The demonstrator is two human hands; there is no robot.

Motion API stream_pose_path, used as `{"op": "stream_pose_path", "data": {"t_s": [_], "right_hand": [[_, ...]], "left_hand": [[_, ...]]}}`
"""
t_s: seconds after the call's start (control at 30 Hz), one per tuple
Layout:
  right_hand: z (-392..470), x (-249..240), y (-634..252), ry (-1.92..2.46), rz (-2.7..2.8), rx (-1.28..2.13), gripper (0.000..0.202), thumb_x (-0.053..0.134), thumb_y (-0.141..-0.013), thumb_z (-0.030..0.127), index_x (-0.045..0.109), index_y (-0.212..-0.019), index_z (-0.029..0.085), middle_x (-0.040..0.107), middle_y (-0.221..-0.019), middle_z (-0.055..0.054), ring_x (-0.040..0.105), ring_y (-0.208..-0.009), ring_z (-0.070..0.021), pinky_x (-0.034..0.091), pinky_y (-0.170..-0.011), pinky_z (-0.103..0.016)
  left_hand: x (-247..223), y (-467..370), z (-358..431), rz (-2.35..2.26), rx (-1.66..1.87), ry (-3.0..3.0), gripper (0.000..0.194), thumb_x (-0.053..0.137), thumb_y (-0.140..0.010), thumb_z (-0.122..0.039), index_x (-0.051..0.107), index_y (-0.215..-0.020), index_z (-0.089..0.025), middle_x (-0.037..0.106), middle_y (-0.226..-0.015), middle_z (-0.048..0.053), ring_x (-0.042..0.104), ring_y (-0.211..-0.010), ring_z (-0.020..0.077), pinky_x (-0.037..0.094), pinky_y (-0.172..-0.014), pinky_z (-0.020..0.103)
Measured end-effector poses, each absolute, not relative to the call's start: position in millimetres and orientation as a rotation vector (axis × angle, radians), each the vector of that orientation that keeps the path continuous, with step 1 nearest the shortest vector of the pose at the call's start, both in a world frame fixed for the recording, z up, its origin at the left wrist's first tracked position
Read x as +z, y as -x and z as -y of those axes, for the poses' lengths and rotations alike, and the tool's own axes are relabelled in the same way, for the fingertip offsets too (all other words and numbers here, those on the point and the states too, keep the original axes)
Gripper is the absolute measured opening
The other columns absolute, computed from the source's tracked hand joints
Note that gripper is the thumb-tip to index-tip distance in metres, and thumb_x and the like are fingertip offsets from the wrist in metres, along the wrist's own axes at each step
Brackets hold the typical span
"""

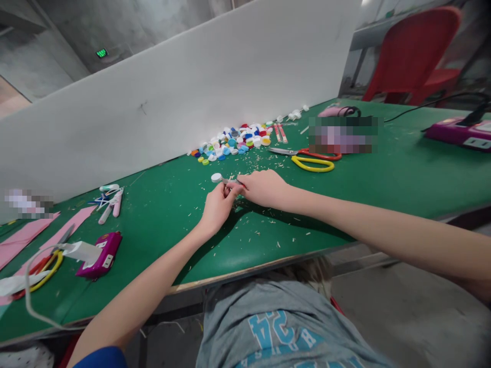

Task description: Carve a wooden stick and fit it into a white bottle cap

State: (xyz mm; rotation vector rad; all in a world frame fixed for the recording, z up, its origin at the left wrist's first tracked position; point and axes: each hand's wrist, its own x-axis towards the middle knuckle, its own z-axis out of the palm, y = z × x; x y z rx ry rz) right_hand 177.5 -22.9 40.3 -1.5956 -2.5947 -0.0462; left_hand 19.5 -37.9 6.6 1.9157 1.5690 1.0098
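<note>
My left hand [218,208] is closed, its fingertips pinched around a thin stick just below a round white cap [217,177]. My right hand [266,187] is curled into a fist against the left fingertips. A narrow greyish strip [233,181] and a bit of red show by its fingers; what this hand grips is mostly hidden. Pale shavings lie scattered over the green table [153,225] around both hands. Beyond the right hand rest scissors [312,158] with one red and one yellow handle.
A pile of coloured bottle caps [233,142] lies against the white partition [215,76]. Purple power strips [102,255] sit at left and far right. More scissors [49,268], pink sheets [28,237] and glue-gun-like tools [111,202] lie left. A red chair [418,56] stands behind.
</note>
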Motion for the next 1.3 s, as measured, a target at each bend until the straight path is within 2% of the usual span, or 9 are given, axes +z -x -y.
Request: {"op": "stream_pose_path", "data": {"t_s": [0.27, 0.97, 1.2, 1.3], "right_hand": [[25, 41, -173, 1.667, 2.499, -0.02, 0.049, 0.026, -0.098, 0.046, 0.067, -0.108, 0.019, 0.073, -0.097, -0.016, 0.068, -0.093, -0.0286, 0.041, -0.069, -0.034], [24, 38, -167, 1.73, 2.421, -0.146, 0.039, 0.031, -0.099, 0.036, 0.062, -0.109, 0.015, 0.073, -0.093, -0.018, 0.069, -0.09, -0.0273, 0.037, -0.067, -0.032], [28, 39, -161, 1.735, 2.418, -0.118, 0.037, 0.03, -0.098, 0.032, 0.061, -0.111, 0.016, 0.073, -0.091, -0.016, 0.069, -0.089, -0.0275, 0.038, -0.067, -0.033], [21, 44, -169, 1.728, 2.407, -0.095, 0.04, 0.029, -0.098, 0.031, 0.061, -0.115, 0.015, 0.071, -0.095, -0.018, 0.068, -0.092, -0.0283, 0.04, -0.071, -0.036]], "left_hand": [[8, -19, 36, -1.578, 1.019, -1.954, 0.044, 0.046, -0.09, -0.056, 0.06, -0.08, -0.016, 0.053, -0.066, -0.001, 0.043, -0.063, 0.0128, 0.029, -0.063, 0.026], [16, -23, 37, -1.593, 1.094, -1.973, 0.052, 0.045, -0.087, -0.066, 0.064, -0.08, -0.018, 0.047, -0.061, -0.002, 0.039, -0.059, 0.0124, 0.026, -0.059, 0.026], [16, -24, 35, -1.604, 1.111, -1.952, 0.051, 0.046, -0.087, -0.065, 0.055, -0.069, -0.018, 0.043, -0.059, -0.002, 0.035, -0.058, 0.0114, 0.024, -0.058, 0.027], [13, -22, 37, -1.612, 1.15, -1.963, 0.051, 0.047, -0.089, -0.061, 0.04, -0.06, -0.019, 0.036, -0.056, -0.004, 0.03, -0.056, 0.0106, 0.021, -0.057, 0.027]]}}
